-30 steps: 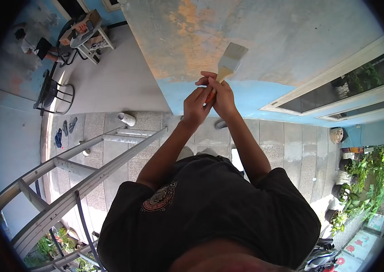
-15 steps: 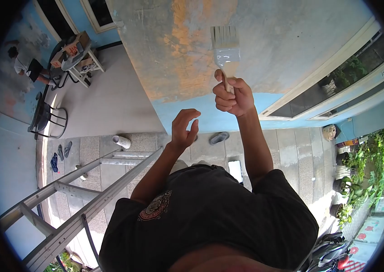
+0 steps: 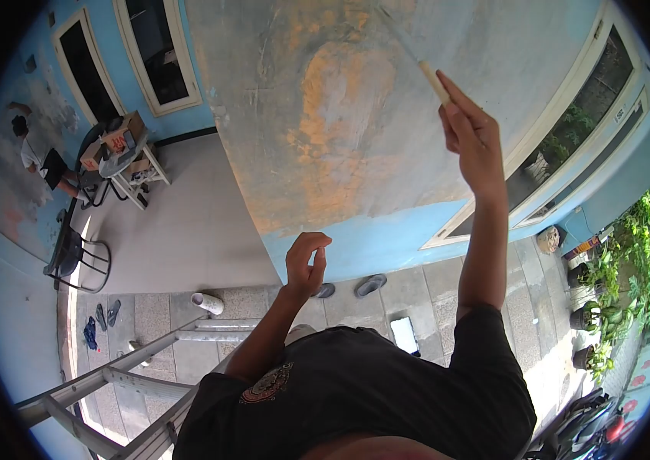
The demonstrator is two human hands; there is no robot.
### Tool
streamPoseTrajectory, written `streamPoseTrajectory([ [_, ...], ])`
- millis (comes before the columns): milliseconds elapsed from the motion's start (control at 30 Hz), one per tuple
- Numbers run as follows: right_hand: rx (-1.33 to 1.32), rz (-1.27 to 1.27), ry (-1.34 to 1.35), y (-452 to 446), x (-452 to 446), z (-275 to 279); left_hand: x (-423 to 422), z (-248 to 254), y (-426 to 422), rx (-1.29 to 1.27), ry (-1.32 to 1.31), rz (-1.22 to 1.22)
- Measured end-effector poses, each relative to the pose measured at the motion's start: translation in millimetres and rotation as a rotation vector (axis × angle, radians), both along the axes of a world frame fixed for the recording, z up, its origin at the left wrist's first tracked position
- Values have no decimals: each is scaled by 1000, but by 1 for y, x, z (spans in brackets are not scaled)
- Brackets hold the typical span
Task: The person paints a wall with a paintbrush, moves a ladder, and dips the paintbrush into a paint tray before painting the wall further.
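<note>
Holding paintbrush (image 3: 425, 70) in right hand (image 3: 478, 146), leafy plants (image 3: 611, 315) in dark pots (image 3: 583, 358)

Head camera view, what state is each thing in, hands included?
Paintbrush, held, seen edge-on
Right hand, closed around the paintbrush
Left hand, raised, empty, fingers loosely curled
Wall, patchy grey and orange, blue below; paintbrush contact unclear
Ladder, standing, partly out of frame
Near black chair, upright, unoccupied
Dark slipper, lying unworn
Potted plants, leafy

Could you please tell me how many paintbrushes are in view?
1: the paintbrush in the right hand, seen nearly edge-on in front of the patchy wall. None shows in the left hand; others may be hidden.
</note>
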State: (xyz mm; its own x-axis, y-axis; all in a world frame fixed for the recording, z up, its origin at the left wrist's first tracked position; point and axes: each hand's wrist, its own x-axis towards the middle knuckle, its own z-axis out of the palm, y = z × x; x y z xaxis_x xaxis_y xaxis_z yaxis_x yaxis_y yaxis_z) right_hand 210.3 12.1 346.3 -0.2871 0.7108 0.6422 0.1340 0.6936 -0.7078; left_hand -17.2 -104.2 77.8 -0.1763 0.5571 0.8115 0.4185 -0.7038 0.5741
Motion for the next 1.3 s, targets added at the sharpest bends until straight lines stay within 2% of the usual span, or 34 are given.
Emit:
streamPoseTrajectory([
  [100,403,-441,-155,-7,-7,72,-2,3,8,-19,-28,-60],
  [167,584,-519,-166,15,-15,105,0,5,14,-29,-20,-104],
  [200,581,-529,-170,26,-23,111,2,5,16,-38,-31,-133],
  [267,738,-615,-362,42,-47,117,6,7,18,-40,-33,-168],
  [300,668,-627,-415,53,-56,96,7,8,18,-41,-33,-194],
  [333,817,-704,-434,78,-61,56,8,8,17,-51,-33,-204],
  [533,128,-608,-691,19,-63,-192,3,0,8,-24,-75,-243],
  [567,-6,-579,-759,12,-62,-210,1,-1,7,-27,-88,-244],
  [600,-12,-577,-757,9,-60,-214,-2,-2,5,-34,-100,-244],
  [667,-189,-425,-839,1,-49,-221,-3,-4,1,-40,-108,-242],
  [767,-199,-269,-961,32,-42,-152,1,-3,-3,-47,-122,-250],
  [800,-82,-241,-939,45,-42,-119,4,-3,-5,-46,-129,-257],
  [833,-120,-286,-987,35,-51,-57,6,-4,-6,-53,-130,-257],
  [900,188,-456,-936,31,-55,19,8,-7,-8,-25,-86,-274],
  [967,614,-359,-717,41,-44,69,8,-6,-9,-29,-92,-271],
  [1033,268,-554,-467,-57,-80,123,7,-5,-11,-19,-102,-260],
  [1067,487,-590,-357,-28,-77,109,7,-4,-11,-27,-104,-257],
  [1167,526,-632,-465,22,-97,29,2,2,-11,-27,-133,-228],
  [1267,469,-607,-483,43,-117,-128,-5,2,-11,1,-181,-218],
  [1300,341,-582,-532,25,-118,-169,-8,3,-10,8,-181,-216],
])
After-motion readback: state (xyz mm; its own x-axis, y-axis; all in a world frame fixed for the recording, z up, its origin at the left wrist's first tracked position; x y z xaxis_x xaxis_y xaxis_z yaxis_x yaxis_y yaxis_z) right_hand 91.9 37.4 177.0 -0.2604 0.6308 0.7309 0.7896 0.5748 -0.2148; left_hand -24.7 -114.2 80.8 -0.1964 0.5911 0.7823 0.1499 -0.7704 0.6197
